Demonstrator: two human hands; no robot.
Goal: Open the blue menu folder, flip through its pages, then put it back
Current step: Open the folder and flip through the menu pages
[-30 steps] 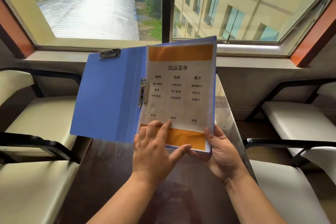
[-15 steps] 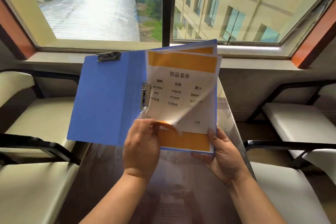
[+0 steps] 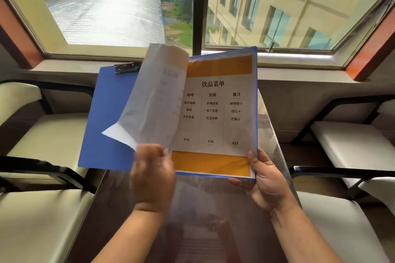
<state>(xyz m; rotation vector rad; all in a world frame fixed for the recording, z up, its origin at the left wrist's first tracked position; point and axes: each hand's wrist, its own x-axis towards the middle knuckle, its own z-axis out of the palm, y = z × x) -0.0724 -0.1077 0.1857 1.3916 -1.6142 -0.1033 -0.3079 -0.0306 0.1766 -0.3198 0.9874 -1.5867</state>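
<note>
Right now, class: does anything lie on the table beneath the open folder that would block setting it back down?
Nothing visible does. The glossy table under the blue menu folder shows only reflections; the left hand is turning a page and the right hand holds the folder's lower corner.

On the menu page [image 3: 213, 113] of the blue folder [image 3: 106, 117]: title 饮品菜单, columns 咖啡, 奶茶, 果汁, prices ¥18, ¥16, ¥15; on the lifted sheet [image 3: 154, 100] nothing readable

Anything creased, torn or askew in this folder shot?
Only the turning white page: its lower-left corner is folded over above the left hand. The open blue menu folder itself looks undamaged.
</note>
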